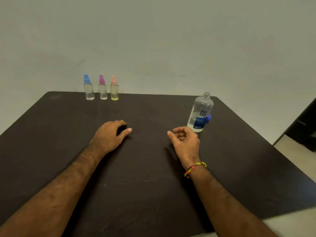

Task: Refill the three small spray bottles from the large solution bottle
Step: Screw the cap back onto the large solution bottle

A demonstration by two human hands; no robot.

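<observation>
Nothing is held by the left hand (pixel 109 132) or the right hand (pixel 185 138); fingers are loosely curled. The uncapped solution bottle (pixel 201 113) is stood just beside the right hand and could be knocked over and spilled.

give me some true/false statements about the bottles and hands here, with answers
1. The large solution bottle has its cap on. False: its neck is open.
2. Three small spray bottles stand in a row at the table's far edge. True.
3. The blue-capped spray bottle stands farthest right in the row. False: it is leftmost; the pink-capped spray bottle is rightmost.
4. The right hand grips the large bottle. False: it holds nothing.
5. The left hand holds nothing. True.
</observation>
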